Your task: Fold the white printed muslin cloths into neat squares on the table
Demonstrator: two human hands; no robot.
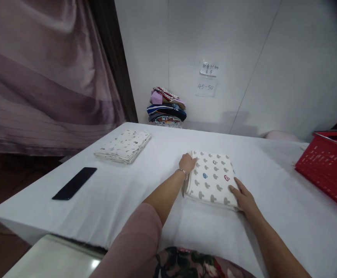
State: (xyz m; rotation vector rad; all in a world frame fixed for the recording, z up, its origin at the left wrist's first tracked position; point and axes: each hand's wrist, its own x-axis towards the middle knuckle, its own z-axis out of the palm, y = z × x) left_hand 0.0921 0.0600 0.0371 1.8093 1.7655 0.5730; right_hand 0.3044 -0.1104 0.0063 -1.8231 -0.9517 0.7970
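A folded white cloth [211,179] printed with grey mushrooms, plus a few blue and red ones, lies flat on the white-covered table [145,193]. At its left edge, my left hand [187,163] is closed on the far part of the fold, with a bracelet at the wrist. My right hand [245,199] grips the near right side, thumb on top of the cloth and the other fingers along the edge, partly hidden. Farther left lies a second folded white cloth [124,146] with a small dark print, touched by neither hand.
A black phone-like flat slab [75,184] lies at the table's left. On the right stands a red plastic basket [327,166]. Behind the table is a stack of folded fabrics [167,108] against the wall, near paper signs [205,88]. A pinkish curtain [46,77] hangs at left.
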